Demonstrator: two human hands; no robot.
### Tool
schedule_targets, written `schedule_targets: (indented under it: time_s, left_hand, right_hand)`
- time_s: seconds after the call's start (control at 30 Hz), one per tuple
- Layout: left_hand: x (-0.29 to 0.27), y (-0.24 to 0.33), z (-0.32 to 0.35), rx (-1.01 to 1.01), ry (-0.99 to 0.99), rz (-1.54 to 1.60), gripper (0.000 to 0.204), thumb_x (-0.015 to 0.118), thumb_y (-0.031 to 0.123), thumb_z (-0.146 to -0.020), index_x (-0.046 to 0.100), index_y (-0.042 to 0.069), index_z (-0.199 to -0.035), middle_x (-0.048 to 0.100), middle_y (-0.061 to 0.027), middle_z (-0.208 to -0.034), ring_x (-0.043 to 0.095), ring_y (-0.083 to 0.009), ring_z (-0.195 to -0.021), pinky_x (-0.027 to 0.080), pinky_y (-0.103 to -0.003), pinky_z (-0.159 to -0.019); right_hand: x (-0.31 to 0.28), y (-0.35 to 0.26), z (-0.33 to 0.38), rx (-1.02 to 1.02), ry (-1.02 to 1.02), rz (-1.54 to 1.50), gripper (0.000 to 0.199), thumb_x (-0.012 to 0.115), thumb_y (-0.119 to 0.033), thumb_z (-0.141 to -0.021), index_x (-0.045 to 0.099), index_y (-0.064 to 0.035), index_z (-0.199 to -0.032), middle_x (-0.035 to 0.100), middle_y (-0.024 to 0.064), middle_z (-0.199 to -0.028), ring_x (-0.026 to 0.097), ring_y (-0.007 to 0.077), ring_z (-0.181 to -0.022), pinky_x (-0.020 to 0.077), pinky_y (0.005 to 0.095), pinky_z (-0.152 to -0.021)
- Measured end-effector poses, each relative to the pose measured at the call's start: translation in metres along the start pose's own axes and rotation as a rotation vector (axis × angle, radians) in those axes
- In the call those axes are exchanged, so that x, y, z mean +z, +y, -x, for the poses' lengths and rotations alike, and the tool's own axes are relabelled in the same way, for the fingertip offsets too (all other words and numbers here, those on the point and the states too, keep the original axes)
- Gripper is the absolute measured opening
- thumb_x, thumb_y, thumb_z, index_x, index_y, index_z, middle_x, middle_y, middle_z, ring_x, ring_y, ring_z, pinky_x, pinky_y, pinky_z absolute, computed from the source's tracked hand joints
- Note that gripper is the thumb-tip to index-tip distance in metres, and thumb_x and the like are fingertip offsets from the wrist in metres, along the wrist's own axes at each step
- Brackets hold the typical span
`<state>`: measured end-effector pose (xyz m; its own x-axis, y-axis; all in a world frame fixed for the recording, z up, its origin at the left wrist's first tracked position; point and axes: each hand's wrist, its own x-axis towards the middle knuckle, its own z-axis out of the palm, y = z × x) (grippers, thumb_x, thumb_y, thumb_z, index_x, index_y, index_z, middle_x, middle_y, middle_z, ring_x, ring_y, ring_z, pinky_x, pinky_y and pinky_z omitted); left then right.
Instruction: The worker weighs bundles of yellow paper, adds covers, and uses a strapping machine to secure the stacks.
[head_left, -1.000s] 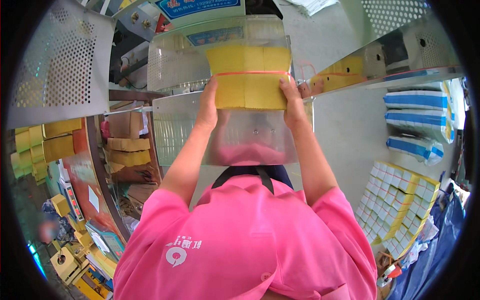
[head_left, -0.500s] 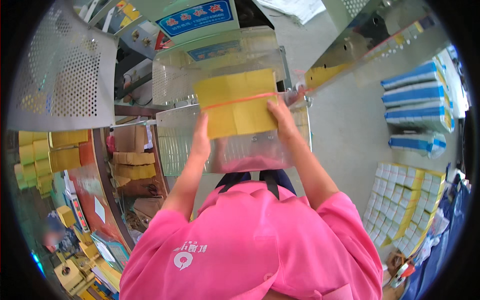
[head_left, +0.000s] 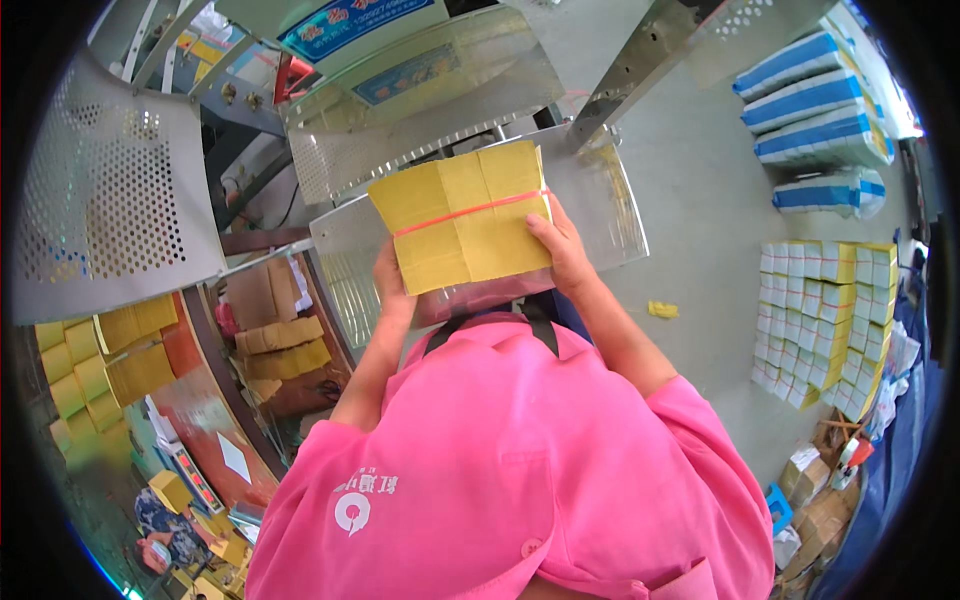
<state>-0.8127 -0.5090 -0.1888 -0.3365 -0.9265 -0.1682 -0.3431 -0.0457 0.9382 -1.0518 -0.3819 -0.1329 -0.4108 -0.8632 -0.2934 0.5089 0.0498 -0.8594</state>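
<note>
Over a metal tray (head_left: 600, 215) — both hands (head_left: 565, 250) hold a banded yellow paper stack (head_left: 462, 215).

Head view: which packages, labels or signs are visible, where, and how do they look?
Yellow paper bundle with a red band: centre, held by both hands.
Blue rectangular sign: top, on the machine.
Blue-and-white wrapped packs: upper right, floor.
Yellow-and-white small packs: right, in rows.

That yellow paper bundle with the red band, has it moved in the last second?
Yes. The yellow paper bundle, held between the left hand and right hand, has tilted and shifted down the clear plastic chute, towards the person.
</note>
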Motion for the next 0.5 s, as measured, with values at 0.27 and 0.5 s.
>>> schedule_targets:
  time_s: [0.27, 0.5]
  left_hand:
    - [-0.027, 0.004, 0.007, 0.35, -0.214, -0.237, 0.035, 0.057, 0.028, -0.093, 0.066, 0.002, -0.115, 0.07, -0.0101, -0.105, 0.064, -0.0188, -0.096, 0.051, -0.034, -0.08]
    - [-0.079, 0.012, -0.036, -0.172, -0.193, -0.437, 0.043, 0.05, 0.033, -0.098, 0.064, -0.001, -0.12, 0.07, -0.014, -0.105, 0.067, -0.0263, -0.094, 0.052, -0.038, -0.081]
  right_hand:
    - [-0.006, -0.011, 0.013, -0.025, 0.051, -0.018, 0.057, 0.057, -0.028, -0.093, 0.043, -0.0051, -0.143, 0.057, 0.0068, -0.126, 0.052, 0.0147, -0.115, 0.0395, 0.0291, -0.099]
    - [-0.014, -0.063, 0.023, 0.056, 0.161, 1.081, 0.031, 0.056, -0.031, -0.095, 0.068, -0.0052, -0.106, 0.069, 0.015, -0.088, 0.065, 0.0175, -0.08, 0.0507, 0.0323, -0.077]
